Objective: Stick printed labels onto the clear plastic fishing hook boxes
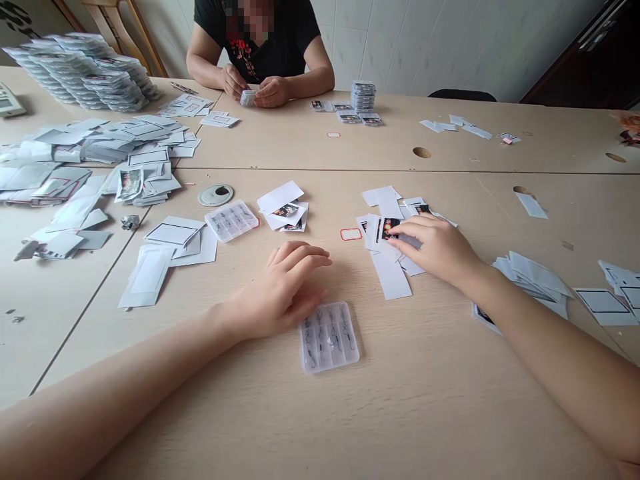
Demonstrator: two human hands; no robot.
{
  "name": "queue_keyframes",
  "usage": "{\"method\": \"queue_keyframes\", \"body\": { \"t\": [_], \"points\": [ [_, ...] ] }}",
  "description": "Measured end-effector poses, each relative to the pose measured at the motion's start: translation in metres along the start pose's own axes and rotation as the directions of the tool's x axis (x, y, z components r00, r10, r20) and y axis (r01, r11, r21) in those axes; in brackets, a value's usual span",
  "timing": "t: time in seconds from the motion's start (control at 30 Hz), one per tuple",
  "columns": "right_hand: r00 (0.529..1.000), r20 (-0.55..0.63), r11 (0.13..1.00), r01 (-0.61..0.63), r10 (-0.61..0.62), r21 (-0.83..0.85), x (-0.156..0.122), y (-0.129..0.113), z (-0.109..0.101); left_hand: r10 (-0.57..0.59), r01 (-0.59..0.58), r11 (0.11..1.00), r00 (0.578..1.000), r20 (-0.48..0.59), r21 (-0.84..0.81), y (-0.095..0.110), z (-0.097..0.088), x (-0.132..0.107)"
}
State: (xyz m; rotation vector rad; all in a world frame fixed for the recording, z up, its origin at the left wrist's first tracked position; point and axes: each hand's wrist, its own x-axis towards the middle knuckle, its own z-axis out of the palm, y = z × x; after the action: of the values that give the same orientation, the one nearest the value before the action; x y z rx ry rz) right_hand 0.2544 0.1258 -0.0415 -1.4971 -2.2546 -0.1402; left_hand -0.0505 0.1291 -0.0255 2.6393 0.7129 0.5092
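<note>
The left hand (280, 290) rests half-closed and empty just beside a clear plastic box (329, 337) (kept within easy reach); the right hand (435, 250) lies on loose paper cards (383, 267), its grip unclear.

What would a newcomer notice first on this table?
Stacked flat packs pile high at the far left of the table, above a spread of white paper sleeves. Closest, the right hand rests on loose white cards; the left hand sits beside a clear case of metal fittings.
</note>
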Motion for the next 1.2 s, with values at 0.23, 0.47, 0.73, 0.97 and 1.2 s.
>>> {"method": "queue_keyframes", "body": {
  "t": [0.23, 0.47, 0.73, 0.97, 1.2],
  "points": [
    [0.993, -0.116, 0.999, 0.019, -0.015, 0.034, 0.001, -0.003, -0.003, 0.008, -0.008, 1.000, 1.000, -0.003, 0.008, -0.001, 0.001, 0.000],
    [0.953, -0.290, 0.989, -0.052, 0.091, 0.137, 0.002, -0.020, -0.018, 0.004, -0.004, 1.000, 1.000, -0.025, -0.003, 0.000, 0.001, 0.000],
    [0.927, -0.339, 0.941, 0.247, -0.159, 0.233, -0.009, -0.057, -0.030, -0.054, 0.038, 0.986, 0.994, -0.093, -0.165, 0.002, -0.003, -0.001],
    [0.863, -0.207, 0.827, 0.502, -0.460, 0.253, -0.025, -0.077, -0.024, -0.181, 0.173, 0.882, 0.983, 0.025, -0.438, 0.015, -0.005, 0.001],
    [0.845, -0.220, 0.791, 0.534, -0.487, 0.298, -0.027, -0.086, -0.016, -0.259, 0.272, 0.729, 0.959, 0.115, -0.628, 0.014, -0.005, 0.003]
  ]
}}
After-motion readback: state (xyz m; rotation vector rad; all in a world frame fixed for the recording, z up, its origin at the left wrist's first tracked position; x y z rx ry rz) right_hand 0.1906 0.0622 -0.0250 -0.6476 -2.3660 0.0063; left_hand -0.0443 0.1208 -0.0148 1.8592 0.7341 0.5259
